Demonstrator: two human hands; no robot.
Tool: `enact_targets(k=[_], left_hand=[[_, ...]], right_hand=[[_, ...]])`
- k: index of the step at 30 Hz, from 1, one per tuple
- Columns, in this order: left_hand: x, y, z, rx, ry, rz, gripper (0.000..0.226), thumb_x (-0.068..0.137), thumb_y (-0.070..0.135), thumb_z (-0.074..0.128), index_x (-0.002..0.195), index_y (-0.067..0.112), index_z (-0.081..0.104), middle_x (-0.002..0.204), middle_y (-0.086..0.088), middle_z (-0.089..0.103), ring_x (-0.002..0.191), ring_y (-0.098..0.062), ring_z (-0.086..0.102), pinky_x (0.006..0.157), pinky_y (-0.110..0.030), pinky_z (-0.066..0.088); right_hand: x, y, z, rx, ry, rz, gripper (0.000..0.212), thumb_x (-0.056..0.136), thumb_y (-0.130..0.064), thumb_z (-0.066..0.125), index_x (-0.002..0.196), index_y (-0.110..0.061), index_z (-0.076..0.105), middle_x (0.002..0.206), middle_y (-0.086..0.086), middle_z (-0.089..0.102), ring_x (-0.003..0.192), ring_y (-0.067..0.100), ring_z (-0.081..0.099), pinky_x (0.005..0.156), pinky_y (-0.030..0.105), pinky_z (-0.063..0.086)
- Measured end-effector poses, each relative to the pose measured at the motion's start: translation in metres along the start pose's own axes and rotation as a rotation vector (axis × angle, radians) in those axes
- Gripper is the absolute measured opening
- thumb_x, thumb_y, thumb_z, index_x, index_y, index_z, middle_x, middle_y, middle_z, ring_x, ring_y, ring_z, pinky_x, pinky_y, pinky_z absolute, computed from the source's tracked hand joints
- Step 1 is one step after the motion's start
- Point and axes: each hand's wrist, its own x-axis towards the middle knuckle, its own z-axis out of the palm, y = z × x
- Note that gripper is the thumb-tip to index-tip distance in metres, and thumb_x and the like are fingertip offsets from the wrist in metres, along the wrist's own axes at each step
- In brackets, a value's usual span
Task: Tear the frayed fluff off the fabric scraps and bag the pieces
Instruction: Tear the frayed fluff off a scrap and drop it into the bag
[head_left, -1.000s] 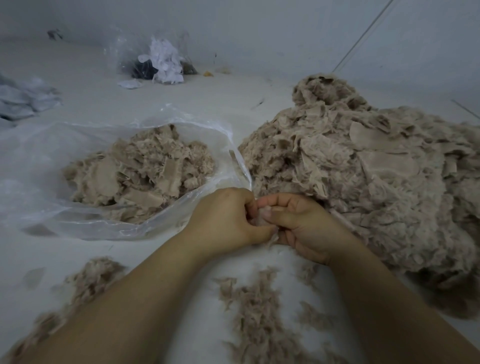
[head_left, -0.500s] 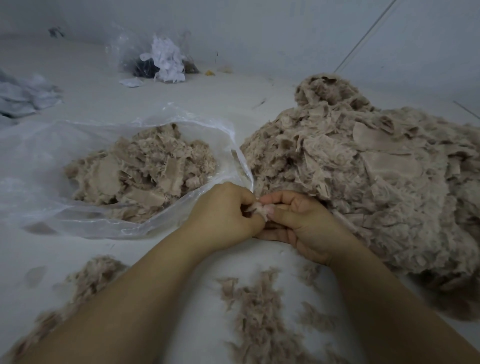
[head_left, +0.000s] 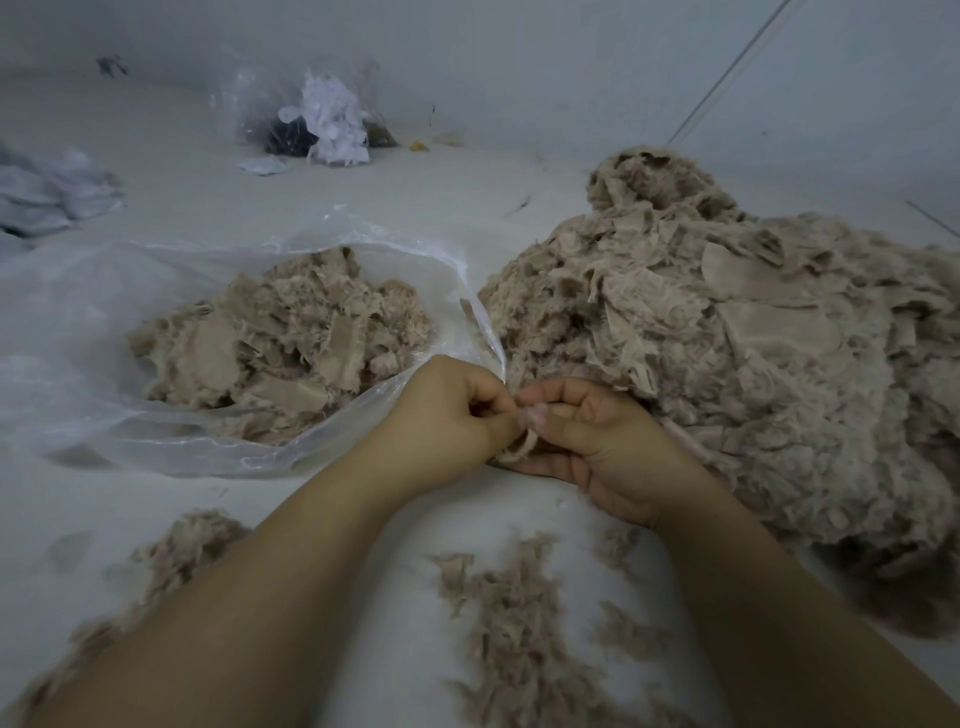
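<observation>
The scrap (head_left: 527, 434) is a small, pale pinkish-beige bit of fabric with a fuzzy, frayed top and a thin strip curling down and to the left below it. It sits in the middle of the scene, between the two hands, which meet just near of the gap between bag and pile.

The left hand (head_left: 447, 415) is curled into a loose fist, its thumb and fingertips pinching the left side of the scrap. The right hand (head_left: 597, 441) lies palm-up and half curled, thumb laid across toward the left and pressing the fuzzy end against its fingers, so both hands hold the same scrap. The lower strip hangs at the heel of the left hand, over the right hand's fingers.

Left and far of the hands lies a clear plastic bag (head_left: 104, 322), mouth open toward them, holding a heap of beige pieces (head_left: 280, 332). Its rim nearly touches the left hand. To the right spreads a much larger pile (head_left: 727, 332) of the same beige scraps, ragged and fluffy, its near edge just behind the right hand.

On the pale surface (head_left: 171, 499) nearer than the hands, loose fluff (head_left: 514, 618) lies scattered between the forearms, with more fluff (head_left: 176, 551) to the left, partly hidden by the left arm.
</observation>
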Motion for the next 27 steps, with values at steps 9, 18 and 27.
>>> enact_targets(k=[9,18,27], left_hand=[[0.0,0.006,-0.007,-0.062,-0.052,-0.151,0.02,0.082,0.0,0.072,0.066,0.012,0.068,0.045,0.003,0.059,0.036,-0.002,0.049,0.038,-0.014,0.037],[-0.001,0.002,0.001,0.118,0.06,0.018,0.025,0.073,0.005,0.077,0.061,0.023,0.064,0.051,0.017,0.06,0.046,0.003,0.054,0.046,-0.012,0.042],[-0.004,-0.001,0.007,0.307,-0.01,0.115,0.018,0.075,0.021,0.076,0.078,0.019,0.058,0.058,0.012,0.051,0.055,-0.005,0.051,0.054,-0.029,0.048]], right_hand=[[-0.001,-0.004,0.002,0.013,-0.007,0.03,0.023,0.08,-0.011,0.068,0.101,-0.004,0.059,0.097,0.018,0.071,0.087,0.027,0.071,0.072,0.038,0.06],[-0.002,-0.002,0.001,0.029,-0.044,0.009,0.024,0.087,0.013,0.058,0.105,-0.003,0.054,0.1,0.018,0.072,0.095,0.029,0.072,0.074,0.036,0.06],[-0.003,-0.002,0.002,-0.017,-0.024,0.001,0.027,0.078,-0.004,0.07,0.103,-0.004,0.061,0.095,0.015,0.071,0.083,0.024,0.072,0.068,0.031,0.059]])
